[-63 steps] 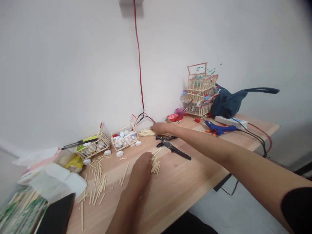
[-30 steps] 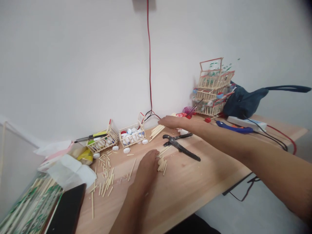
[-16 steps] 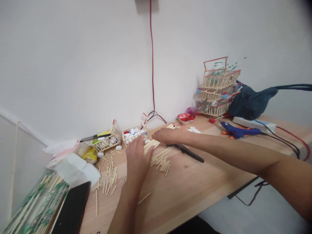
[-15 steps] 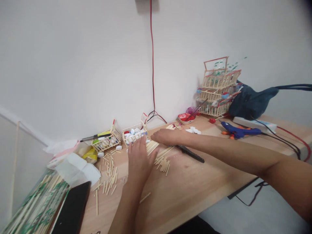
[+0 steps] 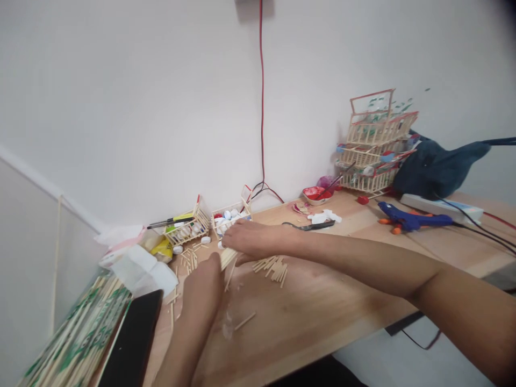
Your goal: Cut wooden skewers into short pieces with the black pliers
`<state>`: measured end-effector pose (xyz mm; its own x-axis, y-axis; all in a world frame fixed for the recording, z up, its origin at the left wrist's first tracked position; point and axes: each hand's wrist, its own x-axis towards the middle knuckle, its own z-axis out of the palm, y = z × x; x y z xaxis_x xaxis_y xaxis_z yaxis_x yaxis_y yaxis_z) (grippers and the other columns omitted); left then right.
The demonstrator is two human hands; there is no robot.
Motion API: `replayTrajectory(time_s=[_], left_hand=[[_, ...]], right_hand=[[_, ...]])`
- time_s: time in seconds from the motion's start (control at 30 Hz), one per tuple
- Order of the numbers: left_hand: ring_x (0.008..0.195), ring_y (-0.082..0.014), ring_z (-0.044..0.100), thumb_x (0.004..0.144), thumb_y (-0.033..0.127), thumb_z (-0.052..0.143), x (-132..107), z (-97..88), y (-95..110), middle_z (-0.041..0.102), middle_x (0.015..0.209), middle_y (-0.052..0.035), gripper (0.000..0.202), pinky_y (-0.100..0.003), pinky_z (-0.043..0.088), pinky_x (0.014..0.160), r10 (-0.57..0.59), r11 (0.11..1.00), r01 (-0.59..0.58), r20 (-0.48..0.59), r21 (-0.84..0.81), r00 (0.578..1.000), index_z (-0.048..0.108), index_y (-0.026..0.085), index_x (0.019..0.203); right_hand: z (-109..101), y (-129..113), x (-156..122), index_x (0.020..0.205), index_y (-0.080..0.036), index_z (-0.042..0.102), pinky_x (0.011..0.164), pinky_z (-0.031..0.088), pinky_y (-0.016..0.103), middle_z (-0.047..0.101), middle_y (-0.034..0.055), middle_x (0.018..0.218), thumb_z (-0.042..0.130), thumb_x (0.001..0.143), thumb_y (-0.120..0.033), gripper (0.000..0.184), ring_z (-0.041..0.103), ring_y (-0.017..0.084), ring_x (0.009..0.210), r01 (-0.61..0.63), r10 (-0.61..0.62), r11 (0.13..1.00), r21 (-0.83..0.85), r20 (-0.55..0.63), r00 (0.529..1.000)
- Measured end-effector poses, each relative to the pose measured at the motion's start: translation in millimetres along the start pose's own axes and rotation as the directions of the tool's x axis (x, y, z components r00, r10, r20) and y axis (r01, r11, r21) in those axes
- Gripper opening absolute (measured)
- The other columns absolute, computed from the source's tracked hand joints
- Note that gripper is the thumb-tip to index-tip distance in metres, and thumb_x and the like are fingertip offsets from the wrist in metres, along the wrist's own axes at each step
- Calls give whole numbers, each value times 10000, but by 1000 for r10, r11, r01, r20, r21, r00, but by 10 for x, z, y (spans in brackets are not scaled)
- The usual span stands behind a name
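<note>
A bundle of thin wooden sticks [image 5: 228, 259] spans the gap between my two hands. My left hand [image 5: 205, 282] is closed around its near end, thumb uppermost. Over the far end curls my right hand [image 5: 252, 239], palm down, its fingertips mostly hidden. To the right of the bundle, short cut sticks [image 5: 276, 269] lie in a loose pile on the wooden table [image 5: 306, 312]. More short pieces [image 5: 189, 260] are scattered beyond my left hand. One single stick [image 5: 245, 321] lies nearer the front edge.
Small stick baskets [image 5: 187, 231] holding bottle caps stand by the wall. At right are stacked stick baskets [image 5: 368, 156], a blue glue gun [image 5: 413, 217], a power strip [image 5: 441, 208], a dish of red paint [image 5: 317, 195] and black-handled scissors [image 5: 312, 226]. A phone [image 5: 133, 338] and packaged sticks [image 5: 80, 333] lie left.
Both hands have moved left and toward me with the stick bundle. My left hand, spread earlier, has closed on it. The scissors have come into fuller view, and the camera view has shifted left.
</note>
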<state>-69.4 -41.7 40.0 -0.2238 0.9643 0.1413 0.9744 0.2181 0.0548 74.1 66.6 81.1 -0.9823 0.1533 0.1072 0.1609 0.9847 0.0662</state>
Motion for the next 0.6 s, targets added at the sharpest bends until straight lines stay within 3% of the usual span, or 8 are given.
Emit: replayTrajectory(time_s=[0.1,0.2,0.27,0.3,0.4,0.6], left_hand=[[594,-198,583,832,295,497,-38,39,-409,588,608,-52,147,-280,413,569,-81,927,121,125,-356,989,527,183,742],[379,-102,346,787,549,512,-109,78,-657,356,423,58,412,-238,286,422,-40,598,323,374,-734,926,373,224,576],[361,-64,257,669,644,598,-159,105,-702,288,409,87,519,-221,223,391,24,392,433,480,-812,877,321,229,527],[361,-53,241,613,656,641,-179,116,-699,281,406,92,549,-215,203,384,44,332,467,508,-820,860,317,226,509],[351,-41,242,552,643,695,-196,144,-648,289,380,90,566,-207,175,372,38,287,518,550,-806,834,331,216,475],[340,-38,292,546,508,733,-8,195,-580,356,392,76,476,-196,209,361,33,310,603,642,-735,766,378,197,486]], right_hand=[[-126,77,-27,1287,-99,497,1005,382,427,526,185,1330,661,793,-449,627,479,296,1225,55,-37,995,79,-205,978],[-142,181,-17,1301,-110,487,993,382,401,515,179,1335,532,904,-417,505,480,252,1218,-37,90,987,157,-341,936],[-80,236,24,1246,-95,530,948,401,393,562,182,1257,499,934,-322,387,519,244,1157,-173,208,976,131,-334,919],[-32,260,50,1207,-86,555,923,408,387,584,182,1213,514,926,-279,343,537,245,1124,-239,257,966,93,-308,916],[142,340,119,1081,-89,616,864,409,369,636,164,1099,523,905,-181,219,576,249,1040,-353,329,932,-79,-224,917],[323,520,116,955,-108,676,830,374,374,689,149,956,511,891,-132,178,611,263,962,-374,347,885,-279,-143,927]])
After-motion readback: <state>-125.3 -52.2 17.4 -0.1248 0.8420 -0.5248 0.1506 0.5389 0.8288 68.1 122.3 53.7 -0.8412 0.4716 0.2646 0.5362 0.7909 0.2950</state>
